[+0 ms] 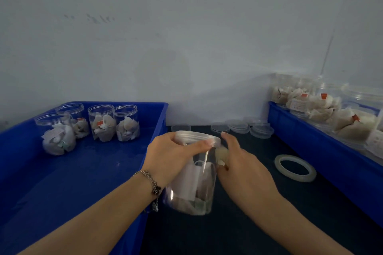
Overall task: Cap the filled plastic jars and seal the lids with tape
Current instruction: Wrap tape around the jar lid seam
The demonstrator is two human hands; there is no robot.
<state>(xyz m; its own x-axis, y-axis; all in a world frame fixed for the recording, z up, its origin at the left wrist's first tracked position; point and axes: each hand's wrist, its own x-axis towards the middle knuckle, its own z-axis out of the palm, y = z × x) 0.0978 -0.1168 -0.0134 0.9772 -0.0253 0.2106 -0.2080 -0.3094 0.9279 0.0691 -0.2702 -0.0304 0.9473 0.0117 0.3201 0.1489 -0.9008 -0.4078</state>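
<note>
A clear plastic jar (192, 188) filled with white sachets stands tilted on the dark table between my hands, its clear lid (194, 136) on top. My left hand (172, 155) grips the lid from the left, thumb stretched across its front. My right hand (244, 170) is at the jar's right side, fingers pressing near the lid's edge; whether it pinches tape I cannot tell. A roll of clear tape (295, 167) lies flat to the right.
A blue bin (157, 118) on the left holds several open filled jars (101, 123). Another blue bin (310, 138) on the right holds capped filled jars (323, 103). Loose clear lids (238, 127) lie at the back by the white wall.
</note>
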